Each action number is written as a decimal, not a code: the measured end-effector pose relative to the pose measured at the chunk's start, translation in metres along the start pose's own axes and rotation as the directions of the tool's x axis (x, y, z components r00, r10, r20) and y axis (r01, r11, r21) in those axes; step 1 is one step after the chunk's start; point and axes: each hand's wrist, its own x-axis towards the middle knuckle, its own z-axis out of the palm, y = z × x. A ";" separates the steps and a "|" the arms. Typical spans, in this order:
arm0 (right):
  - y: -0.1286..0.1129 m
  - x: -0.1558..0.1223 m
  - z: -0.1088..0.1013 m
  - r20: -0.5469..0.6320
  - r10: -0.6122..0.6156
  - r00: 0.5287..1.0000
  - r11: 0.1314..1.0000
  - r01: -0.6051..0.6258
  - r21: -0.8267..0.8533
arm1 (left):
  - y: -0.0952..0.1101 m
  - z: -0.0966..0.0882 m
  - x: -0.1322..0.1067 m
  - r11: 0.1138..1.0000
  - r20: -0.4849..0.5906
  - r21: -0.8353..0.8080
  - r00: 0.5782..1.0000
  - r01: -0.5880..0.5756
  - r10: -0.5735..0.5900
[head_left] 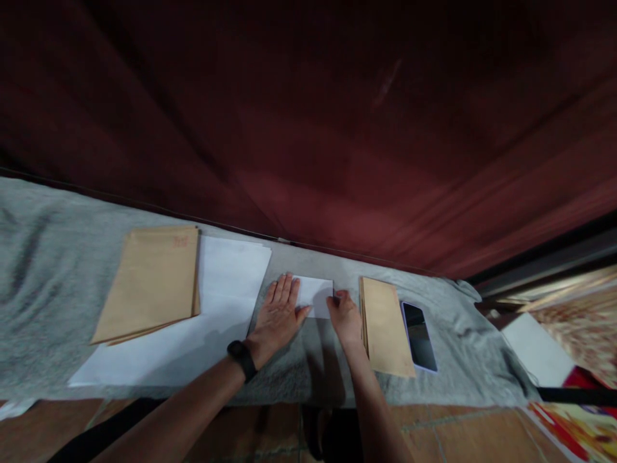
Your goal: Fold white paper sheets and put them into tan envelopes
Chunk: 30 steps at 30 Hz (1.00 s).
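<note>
A small piece of white paper (315, 294), apparently folded, lies on the grey cloth between my hands. My left hand (278, 314), with a dark band on its wrist, rests flat over the paper's left side, fingers stretched out and thumb on the lower edge. At the right edge, my right hand (346, 316) is closed, with thumb and curled fingers pinching the paper there. Left of my hands are large white sheets (231, 270), partly covered by a stack of brown envelopes (149, 283). Close to my right hand lies a narrower stack of brown envelopes (387, 325).
A phone (419, 335) with a dark screen lies right of the narrow stack. Grey cloth (456, 334) covers the long surface, and a dark red panel (308, 161) rises along its far side. Tiled floor (463, 437) shows at the near edge.
</note>
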 end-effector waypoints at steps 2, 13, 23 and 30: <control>-0.001 0.000 0.001 -0.079 -0.045 0.996 0.999 0.044 -0.009 | 0.001 -0.001 0.000 1.000 -0.004 -0.002 1.000 -0.006 0.006; -0.034 -0.019 0.041 0.029 -0.565 0.825 0.825 0.563 0.044 | -0.003 0.005 -0.002 0.994 -0.020 -0.024 0.994 -0.109 0.109; -0.002 -0.009 0.035 0.052 -0.405 0.913 0.876 0.404 -0.263 | -0.010 -0.004 -0.005 0.999 0.011 -0.036 0.999 -0.030 0.031; 0.015 -0.013 0.028 -0.023 -0.344 0.939 0.899 0.322 -0.299 | -0.007 -0.006 -0.007 0.999 0.036 -0.018 0.999 0.029 -0.028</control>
